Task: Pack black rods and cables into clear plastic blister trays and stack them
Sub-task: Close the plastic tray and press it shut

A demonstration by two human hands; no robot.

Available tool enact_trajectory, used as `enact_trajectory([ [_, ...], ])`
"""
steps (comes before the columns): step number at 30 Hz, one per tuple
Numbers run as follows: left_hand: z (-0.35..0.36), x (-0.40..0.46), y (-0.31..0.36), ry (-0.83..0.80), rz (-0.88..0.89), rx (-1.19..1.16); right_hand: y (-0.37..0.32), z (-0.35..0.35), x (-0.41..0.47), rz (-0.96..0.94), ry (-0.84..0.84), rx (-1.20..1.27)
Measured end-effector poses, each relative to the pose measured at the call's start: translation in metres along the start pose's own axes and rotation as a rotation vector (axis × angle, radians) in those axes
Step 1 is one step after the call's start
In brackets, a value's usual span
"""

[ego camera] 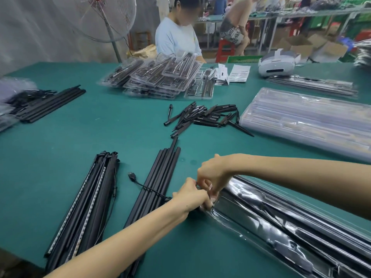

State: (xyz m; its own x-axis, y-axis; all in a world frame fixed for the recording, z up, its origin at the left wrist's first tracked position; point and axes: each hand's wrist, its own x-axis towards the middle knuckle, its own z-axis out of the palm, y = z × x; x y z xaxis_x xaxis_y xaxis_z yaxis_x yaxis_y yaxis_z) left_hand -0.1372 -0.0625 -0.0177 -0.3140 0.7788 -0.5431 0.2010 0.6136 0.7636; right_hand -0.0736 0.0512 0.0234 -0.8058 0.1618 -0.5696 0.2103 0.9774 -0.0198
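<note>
**Both hands working at the near end of the clear tray**

Your left hand and right hand meet at the left end of the long clear tray, which runs from your hands away to the lower right across the green table. Black rods already lie inside it under the glossy plastic. Your right hand comes in from above with its fingers curled down, pinching something small at the tray's end; your left hand sits just below and beside it, fingers curled round the same spot. What exactly sits between the fingertips is hidden by the hands themselves.

A thin black cable with a USB plug at its far end trails from under your left hand across a bundle of black rods lying just left of your hands. Further left lies a second bundle with light strips along it.

Beyond your hands, a loose heap of short black spikes sits mid-table. A stack of empty clear trays lies to the right of it, well apart from your hands. At the far side, a pile of smaller packed trays rests in front of a seated person, with a standing fan to the left.
</note>
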Motion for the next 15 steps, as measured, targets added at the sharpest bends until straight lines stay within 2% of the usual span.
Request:
enact_trajectory([
  [2,0.001,-0.001,-0.003,0.024,0.026,0.016,0.002,-0.002,0.0,-0.019,-0.009,0.065],
  [5,-0.006,0.0,-0.001,-0.029,0.004,0.021,0.016,-0.008,-0.009,-0.035,-0.023,0.336],
  [9,-0.017,0.002,0.012,-0.207,0.079,0.063,0.038,-0.006,-0.033,0.031,0.288,0.658],
  [11,-0.019,0.004,0.015,-0.264,0.09,0.116,0.046,0.001,-0.047,0.082,0.378,0.639],
  [15,-0.022,0.009,0.018,-0.312,0.146,0.126,0.047,0.031,-0.082,0.147,0.396,0.638],
])
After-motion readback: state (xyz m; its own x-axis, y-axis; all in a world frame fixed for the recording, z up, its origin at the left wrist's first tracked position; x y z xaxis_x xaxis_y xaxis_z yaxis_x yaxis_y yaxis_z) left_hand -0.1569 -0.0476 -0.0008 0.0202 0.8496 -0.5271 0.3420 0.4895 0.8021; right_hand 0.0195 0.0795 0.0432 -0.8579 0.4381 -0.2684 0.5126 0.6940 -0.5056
